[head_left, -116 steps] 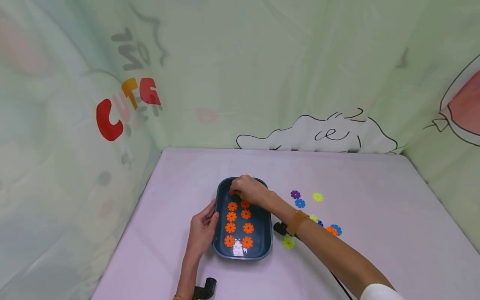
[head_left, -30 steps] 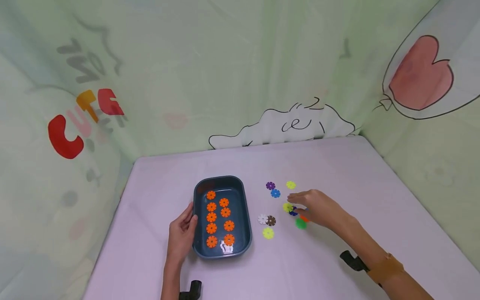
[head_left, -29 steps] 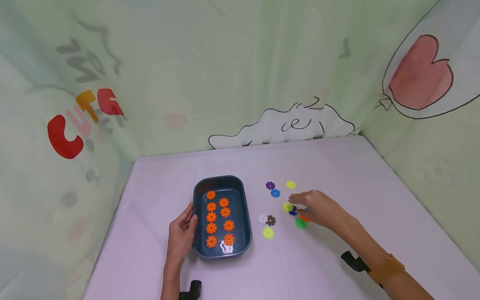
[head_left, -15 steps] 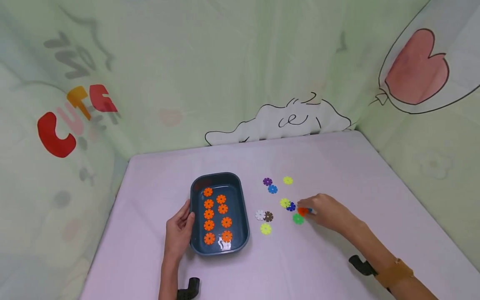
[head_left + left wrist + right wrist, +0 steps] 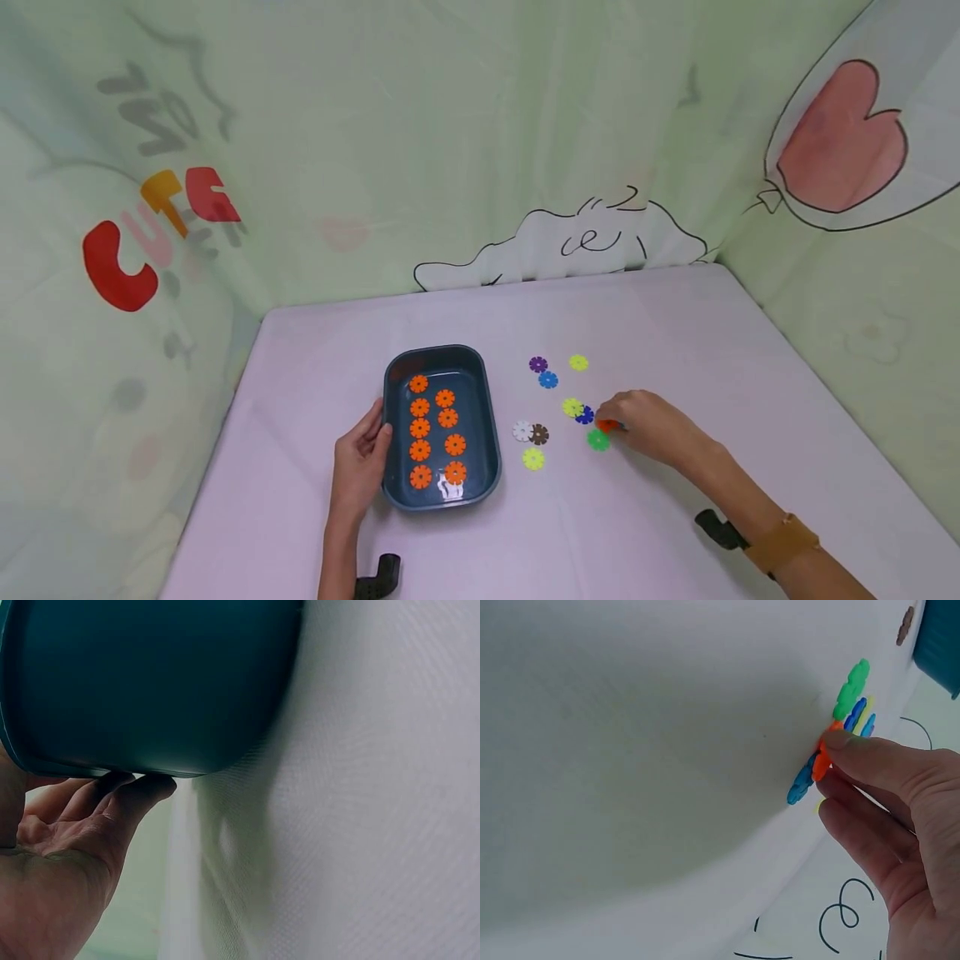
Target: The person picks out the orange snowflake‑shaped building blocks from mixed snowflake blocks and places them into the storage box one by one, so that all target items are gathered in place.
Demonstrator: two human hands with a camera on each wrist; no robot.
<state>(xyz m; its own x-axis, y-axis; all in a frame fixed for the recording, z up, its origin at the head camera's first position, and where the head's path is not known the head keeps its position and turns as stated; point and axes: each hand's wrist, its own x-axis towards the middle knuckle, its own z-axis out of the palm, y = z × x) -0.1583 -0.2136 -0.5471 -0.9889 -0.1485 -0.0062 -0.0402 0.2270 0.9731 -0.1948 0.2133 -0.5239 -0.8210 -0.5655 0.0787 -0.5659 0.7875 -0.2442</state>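
Observation:
A dark blue rectangular tray [image 5: 480,417] stands left of the table's middle, with several orange notched plastic discs [image 5: 421,427] in two columns inside. My left hand [image 5: 360,458] grips its left rim; in the left wrist view the fingertips [image 5: 161,785] lie against the tray wall [image 5: 150,690]. To the right of the tray, my right hand [image 5: 648,423] pinches one orange disc [image 5: 606,426] at the table. The right wrist view shows the thumb on that orange disc [image 5: 823,761], a blue disc [image 5: 802,780] beside it and a green disc [image 5: 851,690] beyond.
Between tray and right hand lie loose discs: purple [image 5: 537,364], light blue [image 5: 548,380], white [image 5: 522,431], brown [image 5: 539,434], dark blue [image 5: 584,415], and yellow ones [image 5: 533,458]. A printed cloth [image 5: 450,167] hangs around the lilac-covered table [image 5: 600,533].
My right hand has left the tray's far end, where it held an orange disc now lying inside, and come right to pinch another orange disc. My left hand keeps its grip on the tray.

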